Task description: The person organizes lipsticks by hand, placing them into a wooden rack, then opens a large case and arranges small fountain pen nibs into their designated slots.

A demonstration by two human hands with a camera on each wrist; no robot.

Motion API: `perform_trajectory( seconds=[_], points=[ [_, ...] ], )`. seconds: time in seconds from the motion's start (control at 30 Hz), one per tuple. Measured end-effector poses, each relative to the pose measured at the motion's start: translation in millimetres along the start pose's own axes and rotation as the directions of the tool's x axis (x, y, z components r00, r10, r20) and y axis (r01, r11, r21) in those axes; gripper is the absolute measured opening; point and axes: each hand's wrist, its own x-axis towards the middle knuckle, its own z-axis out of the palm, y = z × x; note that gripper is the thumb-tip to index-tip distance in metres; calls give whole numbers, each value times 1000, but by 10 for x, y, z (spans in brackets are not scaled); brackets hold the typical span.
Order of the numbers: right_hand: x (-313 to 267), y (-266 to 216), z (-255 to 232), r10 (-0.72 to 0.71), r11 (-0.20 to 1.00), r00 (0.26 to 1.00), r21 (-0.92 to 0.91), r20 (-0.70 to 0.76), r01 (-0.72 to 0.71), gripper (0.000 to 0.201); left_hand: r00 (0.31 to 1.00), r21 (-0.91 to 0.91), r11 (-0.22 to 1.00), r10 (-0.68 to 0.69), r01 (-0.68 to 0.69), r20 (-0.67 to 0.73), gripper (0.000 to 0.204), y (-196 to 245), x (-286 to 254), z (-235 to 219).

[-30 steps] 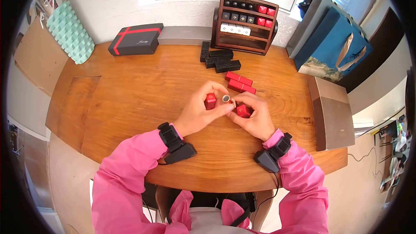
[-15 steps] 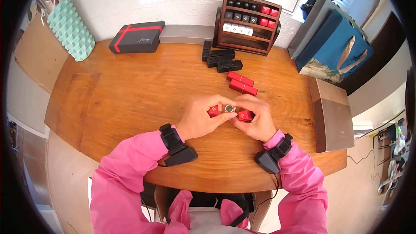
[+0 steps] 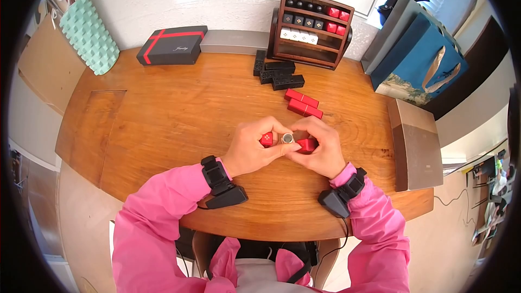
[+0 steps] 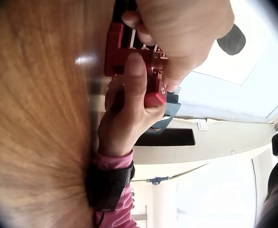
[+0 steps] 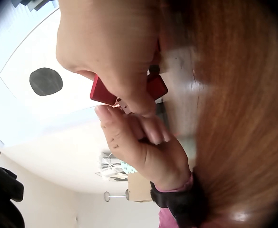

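Note:
In the head view my left hand [image 3: 251, 145] holds a square red lipstick cap [image 3: 266, 139] with a small gold mark on its end. My right hand [image 3: 321, 152] grips another red lipstick piece [image 3: 307, 146], partly covered by the fingers. Between the two hands' fingertips a small round gold-rimmed tube [image 3: 287, 138] shows its dark open end upward; I cannot tell which red piece it belongs to. Both hands meet over the near middle of the table. In the right wrist view, fingers hide much of the red pieces.
Two red lipsticks [image 3: 304, 104] lie just beyond the hands, and several black lipsticks [image 3: 278, 74] behind them. A wooden rack [image 3: 309, 61] holds black, red and white ones. A ribboned black box [image 3: 173, 49], blue bag [image 3: 418, 57] and brown box [image 3: 418, 146] stand around the table [image 3: 163, 108].
The hands have come closer together, and the gold-rimmed tube, tilted before, now faces up between their fingertips. The red piece in the right hand has turned a little.

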Motion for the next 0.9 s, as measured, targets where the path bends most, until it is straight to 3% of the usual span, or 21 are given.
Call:
perform_trajectory(
  seconds=[0.07,0.1,0.17,0.27,0.47,0.73,0.9],
  points=[
    [-40,12,-32,134,988,989,-79,60,-129,36,1000,-6,1000,10,-10,27,19,0,-4,-17],
    [-41,10,-28,134,988,989,-79,60,-129,36,1000,14,1000,3,-3,29,19,-10,-6,-19],
    [-34,6,-15,24,997,999,-71,45,-21,36,1000,35,999,-6,5,28,19,-10,-5,-15],
    [-43,22,-7,4,1000,999,-20,42,-4,35,1000,21,999,25,-25,-7,20,2,-6,12],
    [-15,51,-29,1,995,994,96,106,-12,36,993,57,996,68,-74,101,25,19,-16,-25],
    [2,20,-16,-11,993,995,114,95,0,37,980,38,983,176,-180,96,26,25,6,-6],
    [-7,19,-11,31,998,998,52,54,-34,36,998,57,997,53,-55,27,22,34,-16,10]
  ],
)
